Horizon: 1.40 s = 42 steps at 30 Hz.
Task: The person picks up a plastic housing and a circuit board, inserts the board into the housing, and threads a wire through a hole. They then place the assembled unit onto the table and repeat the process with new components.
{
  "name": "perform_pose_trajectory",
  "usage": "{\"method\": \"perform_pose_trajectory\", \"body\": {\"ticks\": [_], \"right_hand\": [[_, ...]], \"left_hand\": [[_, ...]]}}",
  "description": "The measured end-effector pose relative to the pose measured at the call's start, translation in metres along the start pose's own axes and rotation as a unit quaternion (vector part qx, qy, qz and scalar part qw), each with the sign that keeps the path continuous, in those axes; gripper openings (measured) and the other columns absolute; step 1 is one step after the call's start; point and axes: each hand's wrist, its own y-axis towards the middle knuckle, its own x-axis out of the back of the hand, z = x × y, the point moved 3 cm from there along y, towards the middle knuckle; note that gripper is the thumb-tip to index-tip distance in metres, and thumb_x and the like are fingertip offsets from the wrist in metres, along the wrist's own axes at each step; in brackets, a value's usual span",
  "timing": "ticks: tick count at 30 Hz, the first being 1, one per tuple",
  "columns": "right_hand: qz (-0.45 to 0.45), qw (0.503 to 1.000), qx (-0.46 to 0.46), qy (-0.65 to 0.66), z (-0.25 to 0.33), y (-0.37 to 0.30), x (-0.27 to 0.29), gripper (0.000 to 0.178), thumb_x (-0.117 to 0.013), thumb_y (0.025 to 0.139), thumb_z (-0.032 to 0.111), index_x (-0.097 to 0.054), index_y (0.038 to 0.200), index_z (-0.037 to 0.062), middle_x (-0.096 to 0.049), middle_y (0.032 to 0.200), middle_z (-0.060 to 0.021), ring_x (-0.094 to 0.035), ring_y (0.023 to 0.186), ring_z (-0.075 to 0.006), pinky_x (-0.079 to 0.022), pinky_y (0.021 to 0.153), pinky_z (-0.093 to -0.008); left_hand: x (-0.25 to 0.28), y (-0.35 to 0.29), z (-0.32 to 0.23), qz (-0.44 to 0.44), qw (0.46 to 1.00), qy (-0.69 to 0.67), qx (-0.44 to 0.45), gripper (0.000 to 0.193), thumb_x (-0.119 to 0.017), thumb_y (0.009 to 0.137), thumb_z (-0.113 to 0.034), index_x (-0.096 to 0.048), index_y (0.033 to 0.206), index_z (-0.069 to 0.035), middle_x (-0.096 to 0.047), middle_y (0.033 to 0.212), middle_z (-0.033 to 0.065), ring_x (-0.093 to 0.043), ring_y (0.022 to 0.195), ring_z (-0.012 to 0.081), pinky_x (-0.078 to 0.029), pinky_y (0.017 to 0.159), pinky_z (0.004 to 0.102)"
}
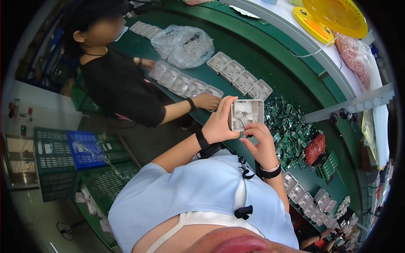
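An open, pale grey plastic housing [254, 109] is tilted up in front of me, its moulded inside showing. My left hand [220, 123] is closed round its left side, thumb along the lower edge. At the lower edge of the housing, my right hand [262, 144] has its fingertips bent together on a thin dark wire [241, 122] that comes out of the box. The fingertips partly hide what the wire leads to. Just right of the housing lies a heap of green circuit boards [289, 126].
Rows of similar housings [238, 76] line the green bench. A co-worker [122, 84] at the left reaches to another row [181, 82]. Behind it sits a plastic bag of small parts [190, 48]. A red packet [315, 149] lies beside the boards. Green crates [52, 164] stand lower left.
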Motion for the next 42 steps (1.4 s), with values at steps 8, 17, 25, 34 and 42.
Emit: {"method": "perform_pose_trajectory", "body": {"ticks": [8, 17, 25, 34, 42], "right_hand": [[-0.002, 0.998, -0.062, 0.026, -0.016, -0.006, -0.011, 0.018, -0.082, 0.076, 0.005, -0.069, 0.088, 0.0008, -0.069, 0.097, -0.0104, -0.065, 0.092, -0.0308, -0.052, 0.083, -0.0398], [-0.006, 0.980, -0.168, 0.105, -0.032, -0.019, -0.010, 0.017, -0.078, 0.082, -0.002, -0.068, 0.095, 0.0014, -0.065, 0.091, -0.0050, -0.061, 0.079, -0.0152, -0.050, 0.071, -0.0259], [-0.066, 0.992, -0.101, 0.023, -0.031, -0.026, -0.008, 0.018, -0.079, 0.080, 0.005, -0.069, 0.095, 0.0029, -0.067, 0.092, -0.0098, -0.065, 0.087, -0.0304, -0.052, 0.076, -0.0379], [-0.033, 0.991, -0.015, -0.128, -0.053, -0.054, -0.018, 0.013, -0.077, 0.084, 0.013, -0.072, 0.094, 0.0069, -0.071, 0.094, -0.0091, -0.067, 0.087, -0.0327, -0.053, 0.075, -0.0417], [-0.012, 0.987, -0.081, -0.138, -0.093, -0.117, -0.042, 0.008, -0.071, 0.087, 0.015, -0.068, 0.087, 0.0072, -0.067, 0.090, -0.0084, -0.066, 0.088, -0.0309, -0.052, 0.077, -0.0428]], "left_hand": [[-0.003, 0.001, 0.005, 0.050, 0.998, -0.033, 0.018, 0.103, -0.084, 0.064, -0.019, -0.028, 0.150, -0.009, -0.038, 0.150, 0.0203, -0.056, 0.125, 0.0433, -0.054, 0.097, 0.0451], [-0.012, 0.005, -0.003, 0.081, 0.996, -0.036, -0.006, 0.099, -0.083, 0.066, -0.016, -0.029, 0.149, -0.010, -0.038, 0.149, 0.0186, -0.055, 0.128, 0.0428, -0.053, 0.100, 0.0458], [-0.026, 0.012, 0.001, 0.102, 0.992, -0.058, -0.042, 0.099, -0.084, 0.066, -0.016, -0.030, 0.149, -0.010, -0.038, 0.148, 0.0202, -0.049, 0.132, 0.0442, -0.049, 0.106, 0.0465], [-0.059, 0.012, 0.034, 0.210, 0.972, -0.105, -0.019, 0.108, -0.086, 0.066, -0.011, -0.025, 0.154, -0.008, -0.036, 0.150, 0.0199, -0.048, 0.136, 0.0350, -0.045, 0.109, 0.0432], [-0.085, 0.005, 0.072, 0.433, 0.857, -0.227, 0.164, 0.095, -0.083, 0.075, -0.010, -0.032, 0.155, -0.008, -0.044, 0.148, 0.0179, -0.058, 0.127, 0.0316, -0.056, 0.095, 0.0394]]}}
